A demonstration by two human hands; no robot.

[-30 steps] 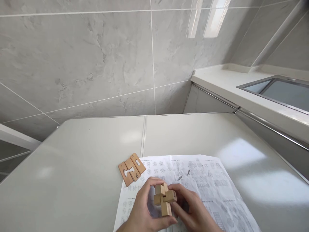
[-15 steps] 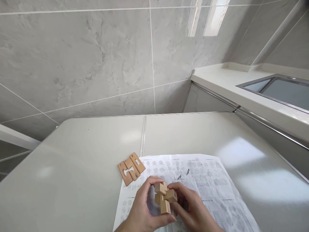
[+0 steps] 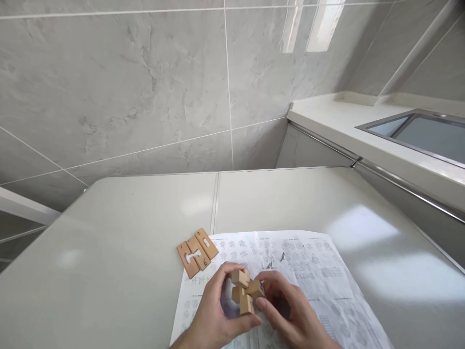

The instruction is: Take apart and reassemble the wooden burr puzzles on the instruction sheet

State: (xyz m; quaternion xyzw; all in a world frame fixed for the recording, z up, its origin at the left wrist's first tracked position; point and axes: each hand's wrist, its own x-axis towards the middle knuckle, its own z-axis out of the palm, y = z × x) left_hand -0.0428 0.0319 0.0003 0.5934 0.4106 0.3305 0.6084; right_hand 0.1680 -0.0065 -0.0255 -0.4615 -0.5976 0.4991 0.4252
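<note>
Puzzle (image 3: 250, 290) tipped further, tabletop edge (image 3: 283, 169) distant

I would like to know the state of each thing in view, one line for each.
Left hand: curled around the blocks' left side
Right hand: bent, fingertips at their right side
Blocks: fitted crosswise together, held above the sheet
Flat pieces: lying side by side, partly on the sheet
Sheet: unfolded, creased
</note>
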